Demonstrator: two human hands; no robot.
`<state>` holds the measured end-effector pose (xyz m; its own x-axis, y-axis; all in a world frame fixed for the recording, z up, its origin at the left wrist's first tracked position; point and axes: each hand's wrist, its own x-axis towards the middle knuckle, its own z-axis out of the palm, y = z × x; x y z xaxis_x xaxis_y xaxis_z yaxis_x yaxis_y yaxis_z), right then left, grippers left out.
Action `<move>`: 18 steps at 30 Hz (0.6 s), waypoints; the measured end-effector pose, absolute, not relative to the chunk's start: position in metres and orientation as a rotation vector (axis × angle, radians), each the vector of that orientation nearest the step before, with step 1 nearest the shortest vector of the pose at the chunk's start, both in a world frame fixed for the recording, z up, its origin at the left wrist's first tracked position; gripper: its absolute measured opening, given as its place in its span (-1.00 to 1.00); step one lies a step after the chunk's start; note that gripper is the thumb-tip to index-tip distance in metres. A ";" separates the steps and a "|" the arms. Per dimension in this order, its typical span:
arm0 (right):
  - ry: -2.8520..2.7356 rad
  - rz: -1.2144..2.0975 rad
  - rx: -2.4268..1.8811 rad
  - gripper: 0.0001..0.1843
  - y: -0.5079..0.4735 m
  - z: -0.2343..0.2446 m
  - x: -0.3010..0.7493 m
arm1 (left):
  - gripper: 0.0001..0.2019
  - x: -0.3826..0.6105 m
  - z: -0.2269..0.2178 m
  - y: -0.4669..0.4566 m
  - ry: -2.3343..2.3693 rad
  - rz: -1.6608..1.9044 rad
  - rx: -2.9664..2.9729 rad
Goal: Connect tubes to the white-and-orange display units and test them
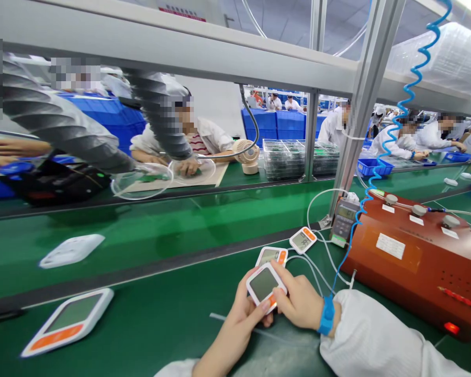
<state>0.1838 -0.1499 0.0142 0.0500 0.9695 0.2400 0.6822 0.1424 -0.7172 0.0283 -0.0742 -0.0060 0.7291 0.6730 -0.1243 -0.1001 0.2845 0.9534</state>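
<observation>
A white handheld monitor (264,283) with a grey screen and an orange button panel is held between both my hands. My left hand (246,303) grips its left and lower side, thumb near the orange panel. My right hand (298,294), with a blue wrist strap, holds the right side, its fingers by the panel. Just behind it lies a second monitor (269,256), partly hidden. Another monitor (303,240) with digits on its screen lies farther back, near thin white tubes. A larger-looking monitor (68,320) rests on the green bench at left.
An orange-brown box (419,262) with knobs stands at right, beside a grey handheld meter (343,220). A blue coiled hose (410,94) hangs there. A white casing (71,251) lies on the green belt (172,220). A metal post (371,89) rises ahead; co-workers sit beyond.
</observation>
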 end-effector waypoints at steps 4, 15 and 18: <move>-1.702 0.513 -1.586 -0.34 -0.151 0.016 0.184 | -0.04 0.028 0.002 -0.078 0.599 0.544 1.170; -1.691 0.525 -1.571 -0.34 -0.149 0.016 0.184 | -0.07 0.028 -0.010 -0.074 0.561 0.574 1.178; -1.703 0.535 -1.580 -0.34 -0.149 0.017 0.184 | -0.08 0.029 -0.019 -0.071 0.555 0.595 1.168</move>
